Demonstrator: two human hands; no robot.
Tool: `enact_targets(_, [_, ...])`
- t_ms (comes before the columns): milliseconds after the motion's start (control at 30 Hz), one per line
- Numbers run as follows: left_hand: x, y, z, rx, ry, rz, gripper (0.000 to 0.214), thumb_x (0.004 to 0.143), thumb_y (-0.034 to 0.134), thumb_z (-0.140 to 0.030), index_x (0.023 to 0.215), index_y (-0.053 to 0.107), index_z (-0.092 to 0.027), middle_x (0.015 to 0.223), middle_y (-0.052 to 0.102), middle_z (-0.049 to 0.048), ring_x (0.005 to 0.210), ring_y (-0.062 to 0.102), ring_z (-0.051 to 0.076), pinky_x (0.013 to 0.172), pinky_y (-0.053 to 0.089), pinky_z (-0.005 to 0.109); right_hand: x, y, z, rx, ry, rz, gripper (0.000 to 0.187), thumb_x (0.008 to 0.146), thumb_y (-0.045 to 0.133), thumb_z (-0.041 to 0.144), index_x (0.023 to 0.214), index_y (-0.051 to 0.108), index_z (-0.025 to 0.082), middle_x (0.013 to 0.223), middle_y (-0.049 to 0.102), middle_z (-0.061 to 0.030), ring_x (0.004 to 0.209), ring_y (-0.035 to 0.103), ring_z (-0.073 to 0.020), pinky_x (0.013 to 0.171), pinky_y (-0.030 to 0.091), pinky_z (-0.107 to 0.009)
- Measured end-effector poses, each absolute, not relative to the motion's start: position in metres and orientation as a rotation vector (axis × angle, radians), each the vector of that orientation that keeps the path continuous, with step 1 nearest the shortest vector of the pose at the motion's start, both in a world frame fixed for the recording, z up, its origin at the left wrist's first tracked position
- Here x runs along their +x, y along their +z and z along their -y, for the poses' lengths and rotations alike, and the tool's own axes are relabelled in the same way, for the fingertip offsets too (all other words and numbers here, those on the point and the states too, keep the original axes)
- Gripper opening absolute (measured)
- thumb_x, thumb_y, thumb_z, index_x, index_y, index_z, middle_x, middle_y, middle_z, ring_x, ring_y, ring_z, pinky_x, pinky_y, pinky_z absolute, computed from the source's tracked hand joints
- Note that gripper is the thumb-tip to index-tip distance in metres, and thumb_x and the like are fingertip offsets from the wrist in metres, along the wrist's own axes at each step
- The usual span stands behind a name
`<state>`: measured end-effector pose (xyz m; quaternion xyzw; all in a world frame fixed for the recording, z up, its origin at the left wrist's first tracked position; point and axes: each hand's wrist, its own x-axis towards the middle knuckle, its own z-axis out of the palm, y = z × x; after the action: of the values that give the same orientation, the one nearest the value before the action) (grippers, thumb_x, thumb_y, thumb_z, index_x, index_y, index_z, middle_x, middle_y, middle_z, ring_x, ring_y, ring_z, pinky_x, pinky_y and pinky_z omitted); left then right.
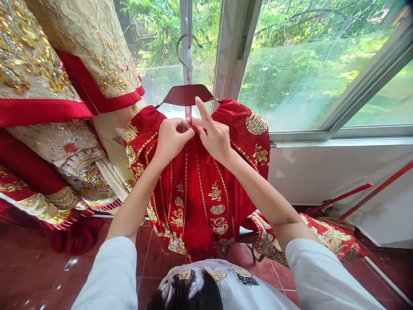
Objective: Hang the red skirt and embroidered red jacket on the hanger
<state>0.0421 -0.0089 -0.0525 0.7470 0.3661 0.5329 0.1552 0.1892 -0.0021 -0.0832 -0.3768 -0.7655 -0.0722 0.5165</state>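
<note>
A red garment with gold embroidery point(196, 193) hangs on a dark red hanger point(187, 94) in front of the window. My left hand point(171, 138) is closed, pinching the fabric at the garment's neckline. My right hand point(211, 131) pinches the same spot from the right, its index finger pointing up past the hanger. Both hands meet at the collar just under the hanger's bar.
More cream and red embroidered garments point(54, 86) hang at the left. A window frame point(232, 47) and a white sill wall point(338, 172) stand behind. Red embroidered cloth point(325, 237) lies on the reddish tile floor point(32, 275), and thin red rods point(364, 198) lean at the right.
</note>
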Motion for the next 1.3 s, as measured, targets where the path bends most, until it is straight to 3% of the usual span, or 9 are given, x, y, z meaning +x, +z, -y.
enact_targets(167, [0.04,-0.055,0.008,2.247,1.437,-1.054,0.015,0.073,0.059,-0.009,0.062,0.054,-0.018,0.062,0.054,-0.0018,0.061,0.047,0.012,0.06,0.039,0.027,0.188,-0.082,-0.002,-0.855,-0.146,1.841,0.05,0.093,0.044,0.02,0.143,0.043,0.03,0.107,0.071,-0.0027,0.09,0.064,-0.0184,0.087,0.052,-0.034])
enact_targets(300, [0.04,-0.059,0.011,2.314,1.514,-1.128,0.013,0.074,0.06,-0.008,0.069,0.054,-0.019,0.082,0.055,0.0024,0.071,0.051,0.014,0.067,0.043,0.029,0.185,-0.08,0.003,-0.869,-0.101,1.776,0.056,0.088,0.046,0.016,0.142,0.043,0.028,0.097,0.07,-0.0037,0.09,0.063,-0.0201,0.087,0.05,-0.036])
enact_targets(500, [0.023,-0.061,0.018,2.467,1.711,-1.349,0.021,0.072,0.063,-0.008,0.065,0.047,-0.02,0.094,0.054,0.0078,0.097,0.051,0.025,0.08,0.042,0.037,0.198,-0.081,0.011,-0.955,-0.166,1.734,0.069,0.078,0.047,0.011,0.145,0.036,0.027,0.083,0.059,-0.0022,0.074,0.054,-0.0187,0.075,0.049,-0.034])
enact_targets(700, [0.022,-0.065,0.018,2.477,1.681,-1.372,0.023,0.071,0.059,-0.009,0.063,0.04,-0.021,0.078,0.054,0.0046,0.081,0.05,0.021,0.073,0.038,0.037,0.199,-0.076,0.013,-0.926,-0.08,1.705,0.059,0.083,0.042,0.012,0.14,0.039,0.028,0.091,0.056,-0.0052,0.084,0.053,-0.02,0.08,0.049,-0.037])
enact_targets(933, [0.035,-0.067,0.015,2.14,1.823,-1.224,0.015,0.077,0.057,-0.018,0.066,0.047,-0.021,0.063,0.054,-0.0017,0.058,0.046,0.012,0.058,0.039,0.029,0.189,-0.065,0.022,-0.921,0.256,1.688,0.06,0.084,0.045,0.018,0.141,0.035,0.033,0.101,0.053,-0.0038,0.076,0.053,-0.0141,0.068,0.05,-0.028])
enact_targets(1033, [0.03,-0.062,0.013,2.107,1.8,-1.237,0.015,0.077,0.059,-0.018,0.069,0.048,-0.021,0.065,0.054,-0.001,0.06,0.049,0.013,0.058,0.042,0.029,0.194,-0.061,0.017,-0.926,0.34,1.704,0.058,0.083,0.048,0.02,0.139,0.039,0.032,0.099,0.051,-0.0035,0.073,0.052,-0.0128,0.062,0.047,-0.026])
enact_targets(1200, [0.007,-0.057,0.008,2.423,1.681,-1.278,0.023,0.071,0.067,-0.013,0.069,0.046,-0.022,0.073,0.055,0.0033,0.084,0.057,0.021,0.078,0.047,0.036,0.207,-0.058,0.01,-0.883,0.378,1.748,0.048,0.079,0.048,0.015,0.126,0.05,0.026,0.086,0.05,-0.0024,0.07,0.048,-0.0132,0.061,0.044,-0.027])
enact_targets(1300, [0.007,-0.06,0.008,2.397,1.678,-1.229,0.017,0.075,0.065,-0.016,0.074,0.05,-0.023,0.076,0.057,0.0032,0.082,0.058,0.02,0.076,0.048,0.035,0.209,-0.057,0.011,-0.869,0.404,1.771,0.046,0.079,0.05,0.016,0.124,0.051,0.025,0.087,0.05,-0.0024,0.068,0.049,-0.0126,0.06,0.044,-0.027])
